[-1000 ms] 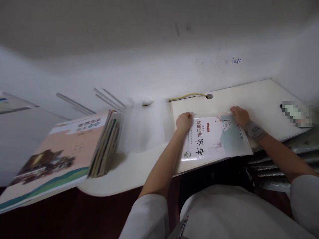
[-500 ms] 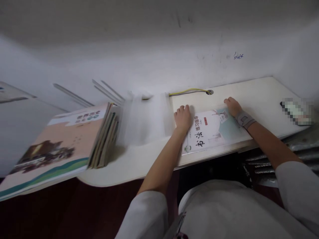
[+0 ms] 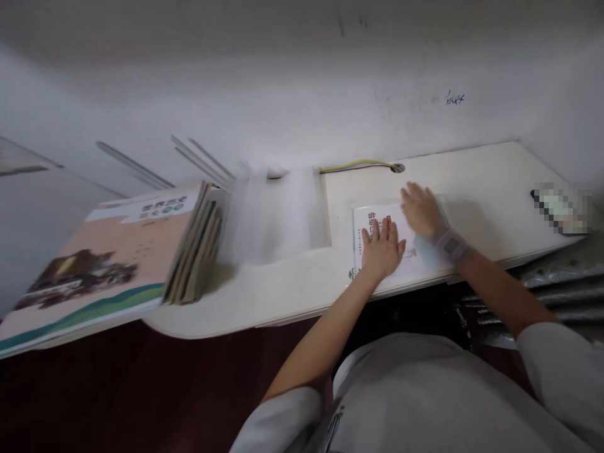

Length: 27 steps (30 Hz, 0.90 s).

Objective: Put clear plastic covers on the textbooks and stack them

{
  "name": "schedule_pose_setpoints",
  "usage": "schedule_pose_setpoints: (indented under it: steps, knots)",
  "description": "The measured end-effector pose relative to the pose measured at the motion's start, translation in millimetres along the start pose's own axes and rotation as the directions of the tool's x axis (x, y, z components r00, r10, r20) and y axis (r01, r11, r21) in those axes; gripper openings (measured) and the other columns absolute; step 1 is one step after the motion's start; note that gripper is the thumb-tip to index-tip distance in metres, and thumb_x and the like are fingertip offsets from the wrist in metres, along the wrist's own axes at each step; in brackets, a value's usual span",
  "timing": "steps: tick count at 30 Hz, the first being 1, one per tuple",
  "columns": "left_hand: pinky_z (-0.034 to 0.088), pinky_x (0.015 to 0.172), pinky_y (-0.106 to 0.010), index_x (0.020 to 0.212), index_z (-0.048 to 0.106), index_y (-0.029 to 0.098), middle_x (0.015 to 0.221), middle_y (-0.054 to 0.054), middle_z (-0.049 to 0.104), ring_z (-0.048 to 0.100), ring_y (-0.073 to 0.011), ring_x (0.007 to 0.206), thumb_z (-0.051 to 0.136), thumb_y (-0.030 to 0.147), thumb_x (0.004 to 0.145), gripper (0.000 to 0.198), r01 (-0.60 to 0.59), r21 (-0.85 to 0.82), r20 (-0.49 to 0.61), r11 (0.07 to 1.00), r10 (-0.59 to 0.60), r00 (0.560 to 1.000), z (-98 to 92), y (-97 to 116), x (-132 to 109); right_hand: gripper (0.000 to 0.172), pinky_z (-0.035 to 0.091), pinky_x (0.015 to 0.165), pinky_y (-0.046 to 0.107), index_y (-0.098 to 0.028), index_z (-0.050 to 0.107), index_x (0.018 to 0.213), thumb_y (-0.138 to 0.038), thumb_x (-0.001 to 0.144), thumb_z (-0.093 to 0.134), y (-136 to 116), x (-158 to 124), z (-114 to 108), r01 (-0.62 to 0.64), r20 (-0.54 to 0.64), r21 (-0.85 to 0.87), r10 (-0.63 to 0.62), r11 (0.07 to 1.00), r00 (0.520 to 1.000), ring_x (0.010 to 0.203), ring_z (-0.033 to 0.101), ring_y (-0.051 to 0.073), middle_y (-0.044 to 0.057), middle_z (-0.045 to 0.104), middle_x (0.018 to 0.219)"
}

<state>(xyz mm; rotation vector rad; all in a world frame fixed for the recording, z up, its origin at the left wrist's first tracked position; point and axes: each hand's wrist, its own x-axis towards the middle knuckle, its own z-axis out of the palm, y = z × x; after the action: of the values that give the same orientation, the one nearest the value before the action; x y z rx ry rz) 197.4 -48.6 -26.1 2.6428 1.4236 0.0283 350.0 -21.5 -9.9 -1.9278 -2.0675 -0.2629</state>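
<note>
A book (image 3: 361, 255) with a white and pale blue-green cover lies on the white desk (image 3: 476, 182) in front of me. It looks wrapped in a clear cover. Flat on its left half rests my left hand (image 3: 381, 246), fingers spread and holding nothing. My right hand (image 3: 421, 207) is over the book's far right part, fingers stretched out and slightly blurred; whether it touches the cover I cannot tell. A wristband (image 3: 452, 245) circles my right wrist. Left of the book lie translucent plastic sheets (image 3: 268, 217).
A stack of books (image 3: 127, 251) with a pink cover on top stands at the desk's left end. A yellow and black cable (image 3: 358, 165) runs along the wall into a desk hole (image 3: 397, 168). A phone-like device (image 3: 559, 207), partly pixelated, lies at the right.
My left hand has moved right from the book's left edge onto its cover. My right hand has shifted left from the far right corner over the book, its fingers now stretched out.
</note>
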Motion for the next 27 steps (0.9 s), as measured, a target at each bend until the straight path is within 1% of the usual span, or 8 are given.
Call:
schedule_pose_setpoints:
  steps: [2,4,6,11,14,18,22,27]
  knots:
    - [0.011,0.115,-0.059,0.152,0.022,0.014,0.158,-0.012,0.021,0.010,-0.0348,0.147,0.027,0.040,0.096,0.062,0.011,-0.006,0.028,1.000,-0.011,1.000,-1.5,-2,-1,0.044,0.028,0.109,0.046,-0.014,0.050,0.132,-0.033,0.099,0.027,-34,-16,4,0.028,0.061,0.085,-0.033,0.996,0.998,0.135,0.038,0.029,0.015,0.046,0.145]
    - [0.012,0.116,-0.056,0.153,0.020,0.014,0.158,-0.011,0.022,0.011,-0.0326,0.147,0.027,0.037,0.096,0.062,0.033,-0.014,0.026,0.999,-0.033,0.999,-1.5,-7,-3,0.047,0.031,0.109,0.042,-0.017,0.052,0.132,-0.037,0.100,0.024,-44,-34,10,0.024,0.104,0.112,-0.036,0.993,0.994,0.133,0.041,0.026,0.011,0.051,0.142]
    - [0.013,0.117,-0.054,0.152,0.022,0.016,0.159,-0.009,0.022,0.014,-0.0309,0.147,0.022,0.039,0.097,0.060,0.075,-0.026,-0.002,0.997,-0.075,0.997,-0.5,-17,-7,0.050,0.029,0.109,0.050,-0.016,0.049,0.135,-0.043,0.098,0.030,-27,-50,14,0.012,0.127,0.099,-0.025,0.995,0.992,0.136,0.037,0.031,0.014,0.046,0.146]
    - [0.014,0.116,-0.053,0.150,0.027,0.015,0.158,-0.011,0.022,0.016,-0.0318,0.146,0.018,0.044,0.096,0.062,0.232,-0.044,-0.025,0.972,-0.234,0.972,-1.7,-42,-14,0.052,0.030,0.106,0.059,-0.015,0.043,0.141,-0.040,0.097,0.033,50,-74,8,-0.107,0.151,-0.004,0.106,0.994,0.983,0.137,0.036,0.035,0.018,0.039,0.150]
    - [0.012,0.116,-0.054,0.145,0.036,0.011,0.154,-0.015,0.033,0.022,-0.0320,0.144,0.021,0.036,0.096,0.057,0.239,0.014,-0.068,0.971,-0.237,0.969,-10.0,-37,-2,0.046,0.027,0.106,0.061,-0.014,0.053,0.132,-0.036,0.095,0.037,57,-62,-1,-0.124,0.156,-0.041,0.129,0.991,0.979,0.132,0.042,0.036,0.019,0.051,0.140]
    - [0.013,0.116,-0.051,0.143,0.037,0.005,0.153,-0.017,0.034,0.019,-0.0300,0.145,0.019,0.026,0.095,0.056,0.153,0.004,-0.122,0.988,-0.151,0.981,-20.0,-11,31,0.045,0.035,0.103,0.053,-0.012,0.064,0.113,-0.034,0.098,0.027,20,-19,-2,-0.096,0.140,-0.002,0.095,0.995,0.986,0.121,0.052,0.032,0.020,0.064,0.122]
    - [0.013,0.116,-0.054,0.151,0.022,0.009,0.158,-0.013,0.022,0.013,-0.0315,0.147,0.026,0.031,0.093,0.062,0.051,-0.033,-0.027,0.998,-0.052,0.998,-11.9,4,50,0.050,0.033,0.109,0.041,-0.012,0.052,0.132,-0.031,0.100,0.018,-11,5,14,-0.007,0.172,0.153,-0.020,0.988,0.985,0.134,0.042,0.022,0.013,0.052,0.141]
    - [0.015,0.116,-0.051,0.152,0.024,0.016,0.158,-0.008,0.024,0.019,-0.0288,0.146,0.020,0.036,0.095,0.060,0.008,-0.060,-0.049,0.998,-0.011,0.999,1.4,-7,50,0.058,0.025,0.113,0.046,-0.005,0.042,0.141,-0.043,0.099,0.028,1,-5,29,0.035,0.210,0.142,-0.065,0.989,0.976,0.140,0.033,0.028,0.017,0.039,0.150]
